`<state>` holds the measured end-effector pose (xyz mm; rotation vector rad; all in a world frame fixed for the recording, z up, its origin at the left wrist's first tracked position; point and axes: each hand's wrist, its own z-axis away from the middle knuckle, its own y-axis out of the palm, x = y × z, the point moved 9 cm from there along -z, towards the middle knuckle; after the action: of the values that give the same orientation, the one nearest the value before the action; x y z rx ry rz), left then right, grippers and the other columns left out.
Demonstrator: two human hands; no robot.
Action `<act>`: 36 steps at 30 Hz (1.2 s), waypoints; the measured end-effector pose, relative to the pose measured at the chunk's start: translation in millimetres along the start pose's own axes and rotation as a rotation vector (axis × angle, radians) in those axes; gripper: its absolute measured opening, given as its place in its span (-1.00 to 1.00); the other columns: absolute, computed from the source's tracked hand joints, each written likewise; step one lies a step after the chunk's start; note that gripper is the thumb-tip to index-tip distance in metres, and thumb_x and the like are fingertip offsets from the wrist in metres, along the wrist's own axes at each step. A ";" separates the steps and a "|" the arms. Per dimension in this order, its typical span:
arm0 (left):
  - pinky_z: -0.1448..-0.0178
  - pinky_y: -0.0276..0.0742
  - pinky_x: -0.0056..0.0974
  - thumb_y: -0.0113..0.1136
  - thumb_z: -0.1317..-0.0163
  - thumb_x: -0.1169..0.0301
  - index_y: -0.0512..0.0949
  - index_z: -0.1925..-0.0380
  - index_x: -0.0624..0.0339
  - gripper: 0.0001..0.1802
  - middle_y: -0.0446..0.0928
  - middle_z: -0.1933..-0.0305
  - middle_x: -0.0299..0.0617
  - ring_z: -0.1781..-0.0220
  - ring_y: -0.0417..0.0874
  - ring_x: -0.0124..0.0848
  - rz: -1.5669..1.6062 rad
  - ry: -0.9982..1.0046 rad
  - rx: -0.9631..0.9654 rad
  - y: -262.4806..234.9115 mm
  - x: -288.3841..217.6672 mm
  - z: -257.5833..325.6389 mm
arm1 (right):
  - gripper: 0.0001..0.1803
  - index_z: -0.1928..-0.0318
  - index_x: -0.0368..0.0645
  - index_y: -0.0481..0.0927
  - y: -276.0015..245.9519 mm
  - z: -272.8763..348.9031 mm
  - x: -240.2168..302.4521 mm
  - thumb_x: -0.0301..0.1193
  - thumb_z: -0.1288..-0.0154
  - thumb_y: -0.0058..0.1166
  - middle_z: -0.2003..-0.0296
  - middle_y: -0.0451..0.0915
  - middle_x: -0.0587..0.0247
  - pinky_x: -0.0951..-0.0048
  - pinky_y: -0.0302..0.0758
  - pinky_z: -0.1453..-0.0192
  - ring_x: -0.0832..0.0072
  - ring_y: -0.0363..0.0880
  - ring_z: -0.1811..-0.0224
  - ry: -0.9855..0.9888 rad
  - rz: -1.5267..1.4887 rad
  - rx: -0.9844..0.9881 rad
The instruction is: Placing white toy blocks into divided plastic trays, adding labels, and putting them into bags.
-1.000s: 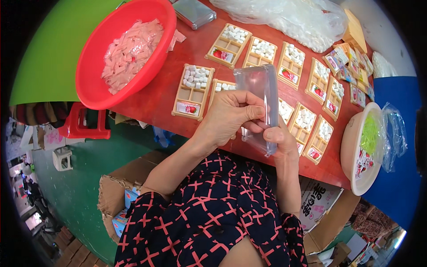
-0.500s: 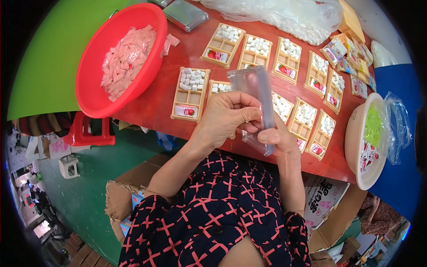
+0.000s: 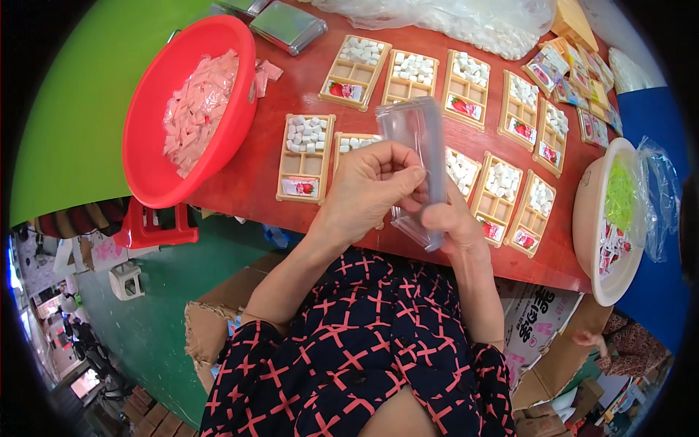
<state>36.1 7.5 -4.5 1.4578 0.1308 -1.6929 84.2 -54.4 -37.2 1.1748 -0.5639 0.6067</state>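
Both my hands hold a stack of clear plastic lids point(image 3: 419, 138) upright above the red table point(image 3: 269, 156). My left hand point(image 3: 368, 193) pinches the stack's left edge with thumb and fingers. My right hand point(image 3: 453, 222) grips its lower right end. Under and around my hands lie several tan compartment trays point(image 3: 306, 156) filled with small white cubes and a red-printed packet each.
A red basin point(image 3: 156, 135) of pink wrapped packets sits at the left. A beige bowl point(image 3: 591, 226) with green and red-white packets stands at the right edge. Clear bags point(image 3: 466, 18) and a metal tin point(image 3: 287, 25) lie at the back. Cardboard boxes point(image 3: 211, 328) stand below the table.
The stack of clear lids stays in both hands; my left fingers have shifted slightly along its edge. The view has tilted a little.
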 end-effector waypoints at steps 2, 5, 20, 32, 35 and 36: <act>0.46 0.52 -0.52 0.06 -0.14 0.55 0.44 0.43 0.28 -0.97 0.51 0.46 -0.21 0.47 0.55 -0.55 -0.037 0.056 0.005 1.7 -3.4 1.7 | -0.25 -0.07 -0.36 0.24 -6.9 3.1 -1.4 -0.38 0.24 0.17 0.08 0.41 0.14 0.43 0.43 0.01 0.44 0.43 0.07 -0.013 -0.006 -0.084; 0.45 0.51 -0.50 0.01 -0.14 0.56 0.38 0.43 0.25 -0.98 0.51 0.46 -0.19 0.48 0.54 -0.55 -0.133 0.134 -0.011 -0.6 -10.7 5.7 | -0.31 -0.04 -0.37 0.26 -12.9 7.2 -10.3 -0.40 0.19 0.12 0.07 0.41 0.06 0.37 0.46 0.03 0.39 0.47 0.12 0.065 -0.229 -0.116; 0.27 0.39 -0.47 0.01 -0.10 0.62 0.23 -0.03 0.27 -0.56 0.44 0.37 -0.26 0.36 0.47 -0.55 -0.104 0.136 -0.250 -79.8 -16.6 30.9 | -0.24 -0.16 -0.27 0.14 -13.6 22.5 27.5 -0.46 0.15 0.10 0.17 0.42 0.12 0.50 0.51 0.28 0.50 0.47 0.30 -0.276 0.482 -0.446; -0.06 0.25 -0.17 -0.02 -0.16 0.34 0.06 -0.16 0.41 -0.38 0.29 0.07 0.04 0.02 0.33 -0.10 -1.125 0.024 -0.655 -159.2 -22.5 15.3 | -0.10 -0.24 -0.29 0.03 -46.9 29.1 29.0 -0.27 0.14 0.11 -0.02 0.33 0.00 0.43 0.47 0.04 0.37 0.43 0.05 -0.176 0.363 -0.510; -0.19 0.10 0.06 0.03 -0.13 0.24 -0.02 -0.20 0.34 -0.28 0.07 -0.22 0.22 -0.22 0.12 0.11 -1.313 0.039 -0.719 -150.5 -24.0 18.3 | -0.09 -0.25 -0.28 0.03 -41.9 30.4 29.3 -0.28 0.14 0.11 -0.04 0.32 -0.01 0.44 0.47 0.05 0.37 0.43 0.04 -0.147 0.362 -0.531; -0.22 0.03 0.11 0.04 -0.13 0.21 -0.05 -0.23 0.28 -0.24 -0.05 -0.28 0.22 -0.28 0.02 0.11 -1.393 0.068 -0.728 -145.7 -24.7 17.7 | -0.09 -0.25 -0.28 0.03 -40.7 30.9 29.4 -0.28 0.14 0.11 -0.04 0.32 -0.01 0.44 0.47 0.05 0.37 0.43 0.04 -0.142 0.363 -0.532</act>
<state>-74.4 99.7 -42.3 0.7778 1.9260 -2.1609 130.8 -90.6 -35.2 0.6169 -1.0031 0.6301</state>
